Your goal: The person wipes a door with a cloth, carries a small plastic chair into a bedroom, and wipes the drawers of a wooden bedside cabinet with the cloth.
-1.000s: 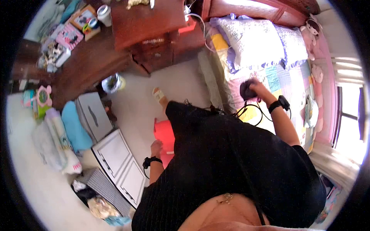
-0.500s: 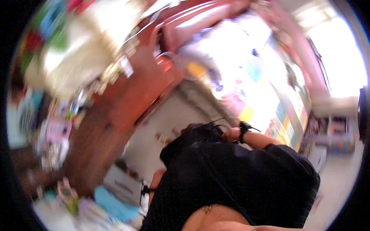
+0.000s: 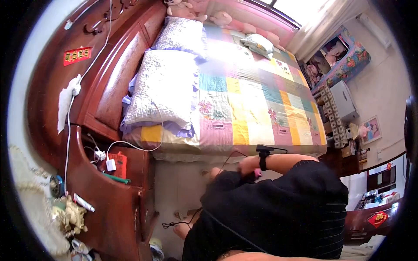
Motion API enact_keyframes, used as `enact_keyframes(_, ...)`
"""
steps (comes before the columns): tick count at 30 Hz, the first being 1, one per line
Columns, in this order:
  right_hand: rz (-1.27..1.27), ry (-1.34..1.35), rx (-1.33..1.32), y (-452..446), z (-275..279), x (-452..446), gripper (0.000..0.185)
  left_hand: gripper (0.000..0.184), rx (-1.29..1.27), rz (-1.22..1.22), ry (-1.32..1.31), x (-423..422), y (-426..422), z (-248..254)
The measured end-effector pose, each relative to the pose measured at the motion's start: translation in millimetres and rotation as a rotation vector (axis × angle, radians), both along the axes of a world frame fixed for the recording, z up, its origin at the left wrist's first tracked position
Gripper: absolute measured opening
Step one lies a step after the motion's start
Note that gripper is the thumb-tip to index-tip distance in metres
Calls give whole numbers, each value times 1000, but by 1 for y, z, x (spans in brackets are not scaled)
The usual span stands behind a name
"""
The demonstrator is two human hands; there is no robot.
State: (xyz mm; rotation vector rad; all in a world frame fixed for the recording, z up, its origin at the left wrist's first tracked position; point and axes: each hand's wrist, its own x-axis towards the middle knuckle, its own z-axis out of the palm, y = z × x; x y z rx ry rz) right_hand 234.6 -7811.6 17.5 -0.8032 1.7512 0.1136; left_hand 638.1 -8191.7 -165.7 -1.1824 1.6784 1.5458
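Note:
My right hand (image 3: 247,165), with a black band on its wrist, is low beside the near edge of the bed, against the black clothing on my lap. Its fingers are blurred and partly hidden, so what they hold, if anything, cannot be made out. A small pink thing (image 3: 257,174) shows just below the wrist. Thin dark cable runs near the hand, and a looped black cable (image 3: 171,225) hangs by my feet. My left hand is out of sight.
The bed (image 3: 244,108) has a patchwork sheet and white pillows (image 3: 163,87). A dark red bedside cabinet (image 3: 109,204) bears a white charger (image 3: 110,165), a red packet and a gold ornament (image 3: 72,217). Shelves and boxes line the right wall.
The view has swung toward the bed and headboard. My right hand, earlier on a dark object over the bed, is now low by my lap. My left hand has left the view.

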Motion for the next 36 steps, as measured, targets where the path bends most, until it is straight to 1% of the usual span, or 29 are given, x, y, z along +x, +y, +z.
enact_keyframes(1,35,73,-116,-7,-30,-16,29,33,-22,-36,4,-11,-3,-6)
enact_keyframes(2,640,83,-553,-22,-79,-44,25,33,-19,-58,7,-18,-9,-12)
enact_keyframes(4,569,231,-937,-68,-103,-80,15,34,-32,-117,29,-36,-18,-28)
enact_keyframes(5,444,213,-963,-92,-114,-93,13,35,-47,-146,38,-37,-22,-35)
enact_keyframes(6,351,156,-1132,-120,-146,-100,15,36,-65,-174,42,-44,-24,-35)
enact_keyframes(7,172,74,-1090,-147,-147,-101,19,36,-101,-215,49,-57,-30,-27)
enact_keyframes(9,-217,-95,-1038,-201,-143,-106,32,37,-194,-260,80,-104,-33,-16)
enact_keyframes(10,-831,-338,-746,-219,-163,-92,37,30,-318,-231,142,-136,-28,-6)
enact_keyframes(11,-813,-331,-741,-228,-187,-85,41,26,-299,-202,235,-167,-23,-12)
enact_keyframes(12,-790,-333,-733,-248,-214,-76,44,23,-263,-71,298,-175,-24,-36)
enact_keyframes(13,-737,-230,-778,-259,-232,-67,43,23,-348,-138,356,-195,-26,-51)
enact_keyframes(14,-696,-217,-775,-272,-263,-52,45,23,-431,-210,414,-207,-30,-67)
enact_keyframes(15,-658,-200,-772,-282,-290,-40,46,22,-475,-219,425,-217,-32,-81)
enact_keyframes(16,-619,-164,-771,-289,-310,-33,48,21,-516,-230,452,-227,-36,-96)
enact_keyframes(18,-632,-141,-802,-303,-337,-17,48,24,-745,-318,464,-232,-46,-130)
enact_keyframes(19,-645,-137,-815,-300,-337,-12,48,22,-746,-284,500,-235,-44,-126)
enact_keyframes(20,-729,-179,-816,-301,-340,-11,49,22,-793,-297,499,-237,-48,-136)
enact_keyframes(22,-904,-264,-818,-302,-336,-13,50,22,-832,-253,583,-241,-53,-138)
enact_keyframes(24,-930,-139,-965,-302,-350,-17,48,24,-871,-229,607,-241,-60,-133)
enact_keyframes(27,-1011,-9,-1062,-285,-324,-15,48,23,-882,-147,665,-227,-49,-141)
enact_keyframes(28,-1056,16,-1085,-285,-295,-18,49,22,-866,-117,641,-217,-44,-143)
enact_keyframes(30,-890,455,-1304,-297,-263,-23,48,21,-839,-70,609,-210,-41,-143)
enact_keyframes(31,-860,534,-1380,-307,-243,-26,48,20,-888,-109,523,-207,-40,-149)
enact_keyframes(32,-821,606,-1446,-322,-227,-32,49,20,-912,-125,575,-205,-38,-147)
enact_keyframes(34,-590,881,-1785,-365,-214,-52,46,19,-963,-157,664,-200,-36,-139)
enact_keyframes(35,-491,836,-1757,-380,-206,-53,49,19,-987,-143,702,-198,-38,-137)
enact_keyframes(36,-403,788,-1723,-394,-201,-52,53,19,-1001,-128,685,-196,-41,-136)
